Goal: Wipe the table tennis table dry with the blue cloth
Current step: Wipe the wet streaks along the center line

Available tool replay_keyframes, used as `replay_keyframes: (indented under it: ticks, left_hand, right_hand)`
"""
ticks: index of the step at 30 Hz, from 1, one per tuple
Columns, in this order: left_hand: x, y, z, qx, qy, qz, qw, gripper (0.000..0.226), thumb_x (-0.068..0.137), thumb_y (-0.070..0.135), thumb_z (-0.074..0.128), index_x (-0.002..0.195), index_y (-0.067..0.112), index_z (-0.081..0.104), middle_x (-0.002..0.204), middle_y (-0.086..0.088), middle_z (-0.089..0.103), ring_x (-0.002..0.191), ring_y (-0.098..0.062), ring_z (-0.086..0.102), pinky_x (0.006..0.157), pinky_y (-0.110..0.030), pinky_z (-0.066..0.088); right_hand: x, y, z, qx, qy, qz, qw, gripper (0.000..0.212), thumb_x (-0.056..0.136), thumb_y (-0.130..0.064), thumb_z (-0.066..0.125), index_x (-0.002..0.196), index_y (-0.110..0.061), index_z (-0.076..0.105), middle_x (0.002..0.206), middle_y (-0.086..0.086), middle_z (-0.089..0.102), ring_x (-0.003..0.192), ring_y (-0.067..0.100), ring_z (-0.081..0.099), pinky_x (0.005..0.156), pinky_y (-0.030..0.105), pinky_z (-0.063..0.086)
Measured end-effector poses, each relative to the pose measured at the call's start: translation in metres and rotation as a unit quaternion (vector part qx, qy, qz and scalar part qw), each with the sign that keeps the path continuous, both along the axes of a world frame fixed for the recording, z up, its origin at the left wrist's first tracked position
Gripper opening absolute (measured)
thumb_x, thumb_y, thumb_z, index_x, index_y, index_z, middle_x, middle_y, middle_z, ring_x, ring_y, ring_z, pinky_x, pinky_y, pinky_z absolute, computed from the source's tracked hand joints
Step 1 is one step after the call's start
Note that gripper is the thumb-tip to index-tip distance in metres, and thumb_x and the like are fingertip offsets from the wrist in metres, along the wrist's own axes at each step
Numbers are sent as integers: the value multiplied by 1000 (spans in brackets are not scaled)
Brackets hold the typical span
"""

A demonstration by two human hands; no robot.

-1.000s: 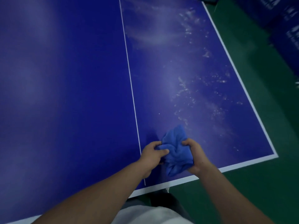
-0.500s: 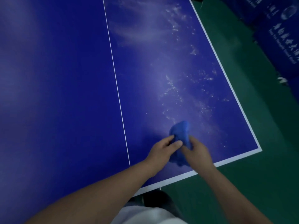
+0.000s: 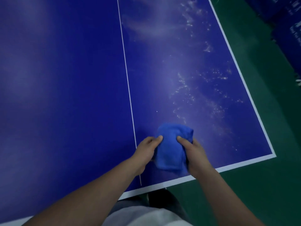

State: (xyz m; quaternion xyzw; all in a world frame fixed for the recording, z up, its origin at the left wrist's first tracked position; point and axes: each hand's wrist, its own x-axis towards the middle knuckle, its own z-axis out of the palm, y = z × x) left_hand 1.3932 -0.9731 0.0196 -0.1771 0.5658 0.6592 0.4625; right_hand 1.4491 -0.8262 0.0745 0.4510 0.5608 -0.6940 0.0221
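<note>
1. Since half a second ago, both hands have drawn apart, and the blue cloth (image 3: 171, 150) now shows as a wider folded pad between them.
2. The left hand (image 3: 146, 154) pinches the cloth's left edge, thumb on top. The right hand (image 3: 197, 155) has the same grip on the right edge.
3. The cloth is over the bench (image 3: 65, 79) near its front right corner, just right of the white centre line (image 3: 127, 79). Whether it touches the surface is unclear.
4. Pale water droplets (image 3: 184, 85) speckle the bench beyond the cloth.

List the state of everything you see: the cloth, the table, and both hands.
table: wet, with droplets and streaks on the right half; the left half looks dry.
blue cloth: bunched into a wad, held between both hands near the right corner.
left hand: grips the cloth's left side.
right hand: grips the cloth's right side.
</note>
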Motion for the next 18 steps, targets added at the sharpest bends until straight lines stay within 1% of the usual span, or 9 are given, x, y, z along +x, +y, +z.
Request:
replay_keyframes:
  ticks: [1,3,5,7,9,11,13,15,18]
  left_hand:
    - [2,-8,-6,-54,36,23,998,26,96,39,63,109,17,65,110,-6,71,99,-22,69,91,-47,57]
    - [5,-25,-16,-151,121,79,978,10,98,27,59,107,24,63,106,2,67,97,-18,65,92,-46,55]
    - [5,-45,-22,-198,184,126,955,15,99,18,54,108,26,62,104,6,65,98,-16,63,91,-42,54]
    - [6,-67,-27,-234,225,161,932,21,98,11,53,107,28,61,107,5,64,99,-15,62,91,-39,53]
    - [7,-90,-33,-272,244,189,911,25,97,7,52,107,29,61,111,4,63,101,-15,61,90,-36,52]
    - [10,-111,-38,-293,256,208,898,26,98,6,51,109,28,60,113,4,61,101,-13,60,88,-32,51]
    - [13,-129,-40,-316,276,192,887,26,99,5,50,110,26,59,114,5,59,98,-5,57,85,-24,48]
    - [19,-141,-44,-335,300,151,881,25,99,4,50,111,24,60,113,5,56,95,4,54,84,-20,47]
    - [27,-153,-52,-351,344,60,869,26,97,2,52,113,19,63,111,7,52,93,2,54,86,-27,50]
  right_hand:
    - [-4,-7,-3,110,-8,23,994,12,93,-13,68,104,-13,64,98,6,72,87,24,70,73,37,56]
    - [-8,-22,-11,303,-3,90,949,16,90,-15,71,87,-16,56,85,1,60,77,19,58,69,35,48]
    - [-7,-45,-22,405,42,202,890,14,90,-19,73,95,-19,60,98,-2,58,86,18,56,77,29,44]
    - [0,-70,-47,390,9,402,828,43,90,-38,72,127,-18,61,128,-2,53,111,16,54,92,25,43]
    - [13,-92,-72,383,-36,568,728,64,92,-60,60,145,-26,50,147,-3,44,128,18,46,105,31,41]
    - [22,-105,-97,511,21,593,621,55,93,-64,48,140,-36,54,154,-1,42,135,30,42,108,47,39]
    - [21,-112,-118,561,36,620,547,48,95,-61,42,136,-42,56,160,0,35,143,37,31,111,60,24]
    - [21,-115,-140,580,39,644,498,49,97,-58,36,141,-42,51,163,-2,29,148,38,21,112,64,15]
    - [20,-109,-153,594,55,634,492,46,97,-48,40,140,-37,54,158,0,39,145,37,26,109,59,26]
